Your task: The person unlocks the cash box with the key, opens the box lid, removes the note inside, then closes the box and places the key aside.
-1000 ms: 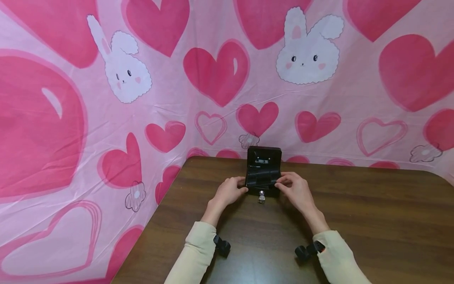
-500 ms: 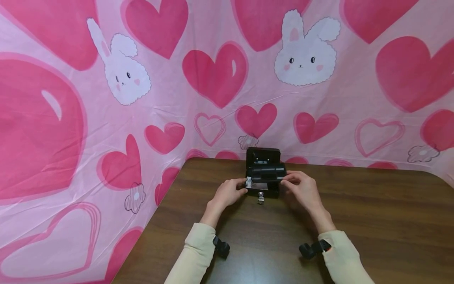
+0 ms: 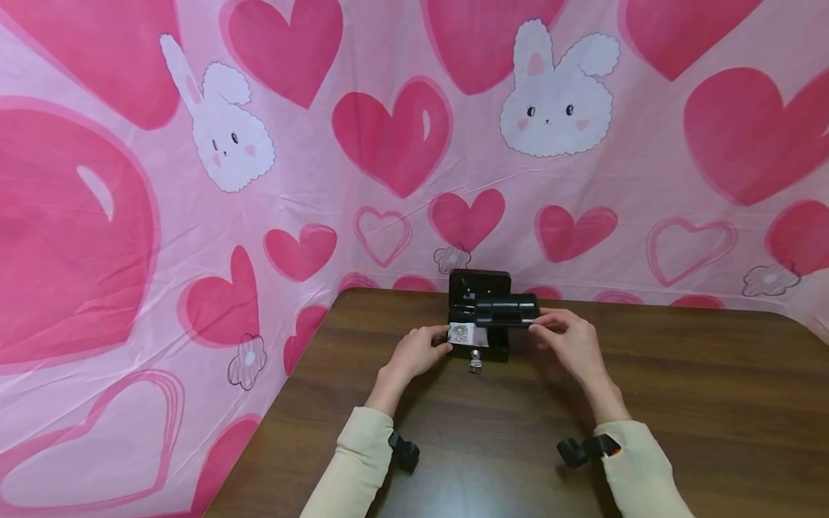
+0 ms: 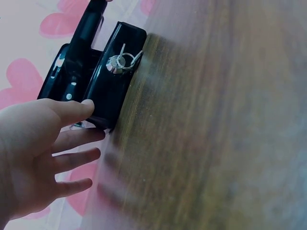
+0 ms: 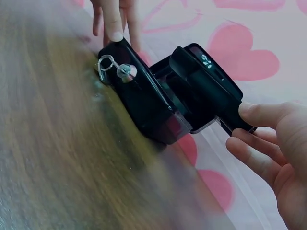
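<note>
We see the black tray (image 3: 507,311) over the far right part of the black box (image 3: 499,352); its long axis runs left to right, about in line with the box's front; its left end is over the box's interior, and its right end reaches past the box's right side. The right hand (image 3: 570,344) is the nearer one, pinching that right end between thumb and fingers; the left hand (image 3: 417,350) is at the box's near left corner, thumb and forefinger gripping it while the other fingers spread apart. We find the tray right and far of the left hand, left and slightly far of the right; whether its left end touches the box, we cannot tell. Printed paper (image 3: 461,334) shows inside at left; the raised lid (image 3: 479,280) stands at the far side; a key (image 5: 111,62) sits in the front lock (image 5: 127,72); the wooden table (image 3: 680,403) lies beneath.
</note>
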`<state>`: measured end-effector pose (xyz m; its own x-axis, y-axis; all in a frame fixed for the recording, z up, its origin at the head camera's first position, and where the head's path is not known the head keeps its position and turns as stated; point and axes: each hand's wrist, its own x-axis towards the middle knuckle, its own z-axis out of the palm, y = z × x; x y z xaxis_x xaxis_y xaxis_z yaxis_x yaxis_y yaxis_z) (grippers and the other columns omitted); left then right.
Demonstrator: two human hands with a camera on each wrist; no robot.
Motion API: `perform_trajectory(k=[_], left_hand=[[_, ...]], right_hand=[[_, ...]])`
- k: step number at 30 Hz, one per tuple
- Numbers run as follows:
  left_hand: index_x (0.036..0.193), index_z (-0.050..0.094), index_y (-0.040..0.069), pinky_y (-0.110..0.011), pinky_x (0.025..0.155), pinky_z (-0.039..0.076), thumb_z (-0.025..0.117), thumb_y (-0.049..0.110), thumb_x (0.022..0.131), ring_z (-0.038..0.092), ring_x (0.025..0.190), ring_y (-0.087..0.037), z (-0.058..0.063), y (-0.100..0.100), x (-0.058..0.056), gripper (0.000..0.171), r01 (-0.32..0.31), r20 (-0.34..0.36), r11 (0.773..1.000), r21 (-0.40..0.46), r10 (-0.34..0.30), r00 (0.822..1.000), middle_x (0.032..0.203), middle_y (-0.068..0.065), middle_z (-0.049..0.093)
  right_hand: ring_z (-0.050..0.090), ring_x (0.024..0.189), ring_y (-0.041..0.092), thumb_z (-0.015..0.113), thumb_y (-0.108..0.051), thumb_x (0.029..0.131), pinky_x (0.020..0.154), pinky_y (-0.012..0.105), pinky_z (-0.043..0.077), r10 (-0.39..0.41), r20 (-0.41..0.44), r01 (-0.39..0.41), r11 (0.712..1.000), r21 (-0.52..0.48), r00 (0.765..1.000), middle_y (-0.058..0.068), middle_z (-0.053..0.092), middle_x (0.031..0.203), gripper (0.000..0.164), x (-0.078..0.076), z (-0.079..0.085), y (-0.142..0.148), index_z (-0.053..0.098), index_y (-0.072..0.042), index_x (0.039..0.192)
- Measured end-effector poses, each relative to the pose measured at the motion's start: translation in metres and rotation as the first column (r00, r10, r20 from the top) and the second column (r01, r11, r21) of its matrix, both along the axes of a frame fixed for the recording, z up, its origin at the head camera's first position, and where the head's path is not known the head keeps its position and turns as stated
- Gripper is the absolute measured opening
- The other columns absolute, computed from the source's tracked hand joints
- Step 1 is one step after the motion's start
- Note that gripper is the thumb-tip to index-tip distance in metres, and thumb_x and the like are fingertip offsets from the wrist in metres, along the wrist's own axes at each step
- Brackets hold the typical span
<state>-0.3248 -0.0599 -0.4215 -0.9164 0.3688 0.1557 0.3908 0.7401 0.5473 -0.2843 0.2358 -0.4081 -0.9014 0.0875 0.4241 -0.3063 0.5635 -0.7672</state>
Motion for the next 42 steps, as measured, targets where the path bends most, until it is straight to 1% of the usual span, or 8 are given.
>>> perform_trajectory(k=[7, 11, 16, 21, 26, 30, 38, 42], left_hand=[[0.139, 0.06, 0.016, -0.044, 0.099, 0.05, 0.066, 0.029, 0.096, 0.065, 0.118, -0.021, 0.0, 0.002, -0.001, 0.045, 0.006, -0.005, 1.0, 0.017, -0.006, 1.0, 0.125, -0.005, 0.071], [0.139, 0.059, 0.016, -0.044, 0.1, 0.049, 0.065, 0.029, 0.096, 0.064, 0.12, -0.021, 0.0, 0.003, -0.001, 0.046, 0.004, 0.008, 1.0, 0.018, -0.004, 1.0, 0.127, -0.005, 0.07], [0.14, 0.059, 0.017, -0.044, 0.1, 0.049, 0.065, 0.03, 0.096, 0.064, 0.12, -0.021, 0.0, 0.003, -0.001, 0.046, 0.0, 0.012, 1.0, 0.007, 0.0, 1.0, 0.127, -0.005, 0.07], [0.14, 0.059, 0.017, -0.043, 0.1, 0.05, 0.065, 0.03, 0.096, 0.064, 0.12, -0.021, 0.0, 0.002, -0.001, 0.046, 0.0, 0.016, 1.0, 0.005, 0.0, 1.0, 0.127, -0.005, 0.069], [0.14, 0.059, 0.017, -0.043, 0.101, 0.05, 0.065, 0.03, 0.096, 0.064, 0.12, -0.02, -0.001, 0.002, -0.001, 0.046, -0.003, 0.023, 1.0, 0.01, 0.003, 1.0, 0.128, -0.006, 0.069], [0.139, 0.06, 0.018, -0.044, 0.101, 0.05, 0.065, 0.03, 0.096, 0.063, 0.121, -0.021, -0.001, 0.002, -0.002, 0.045, -0.005, 0.021, 1.0, 0.012, 0.005, 1.0, 0.128, -0.005, 0.069], [0.14, 0.059, 0.017, -0.045, 0.101, 0.049, 0.065, 0.03, 0.096, 0.063, 0.121, -0.022, 0.0, 0.002, -0.001, 0.046, -0.007, 0.028, 1.0, 0.013, 0.007, 1.0, 0.13, -0.006, 0.068], [0.14, 0.059, 0.016, -0.045, 0.101, 0.05, 0.065, 0.029, 0.096, 0.064, 0.121, -0.023, -0.001, 0.002, -0.001, 0.046, -0.005, 0.024, 1.0, 0.016, 0.005, 1.0, 0.13, -0.007, 0.068]], right_hand=[[0.072, 0.066, 0.014, 0.073, -0.022, 0.091, 0.061, 0.016, 0.055, 0.007, 0.006, -0.007, 1.0, -0.022, 1.0, 0.022, 0.065, 0.126, 0.024, 0.0, -0.001, 0.009, 0.072, -0.001, 0.103], [0.073, 0.065, 0.017, 0.073, -0.021, 0.091, 0.06, 0.017, 0.055, 0.001, -0.01, -0.001, 0.999, -0.045, 1.0, 0.023, 0.065, 0.125, 0.025, 0.002, -0.001, 0.015, 0.071, 0.001, 0.103], [0.073, 0.067, 0.02, 0.073, -0.023, 0.091, 0.061, 0.017, 0.056, -0.01, 0.001, 0.01, 0.998, -0.061, 1.0, 0.022, 0.066, 0.126, 0.027, 0.003, 0.0, 0.022, 0.071, 0.0, 0.105], [0.073, 0.065, 0.018, 0.073, -0.024, 0.091, 0.061, 0.016, 0.055, -0.012, 0.006, 0.012, 0.999, -0.049, 1.0, 0.023, 0.066, 0.126, 0.028, 0.003, 0.0, 0.026, 0.071, 0.001, 0.105], [0.073, 0.066, 0.013, 0.071, -0.024, 0.093, 0.064, 0.013, 0.054, -0.015, 0.033, 0.016, 1.0, -0.016, 0.999, 0.024, 0.065, 0.126, 0.028, 0.005, 0.0, 0.032, 0.07, 0.001, 0.106], [0.072, 0.066, 0.011, 0.07, -0.027, 0.093, 0.066, 0.011, 0.053, -0.016, 0.054, 0.016, 1.0, -0.012, 0.998, 0.025, 0.064, 0.127, 0.031, 0.009, 0.002, 0.038, 0.069, 0.001, 0.107], [0.072, 0.067, 0.01, 0.072, -0.026, 0.092, 0.066, 0.011, 0.052, -0.013, 0.073, 0.013, 1.0, 0.009, 0.997, 0.025, 0.065, 0.127, 0.031, 0.012, 0.003, 0.048, 0.069, 0.002, 0.105], [0.072, 0.068, 0.008, 0.072, -0.025, 0.092, 0.066, 0.012, 0.053, -0.005, 0.085, 0.005, 1.0, -0.001, 0.996, 0.027, 0.064, 0.127, 0.031, 0.012, 0.002, 0.052, 0.069, 0.004, 0.105]])
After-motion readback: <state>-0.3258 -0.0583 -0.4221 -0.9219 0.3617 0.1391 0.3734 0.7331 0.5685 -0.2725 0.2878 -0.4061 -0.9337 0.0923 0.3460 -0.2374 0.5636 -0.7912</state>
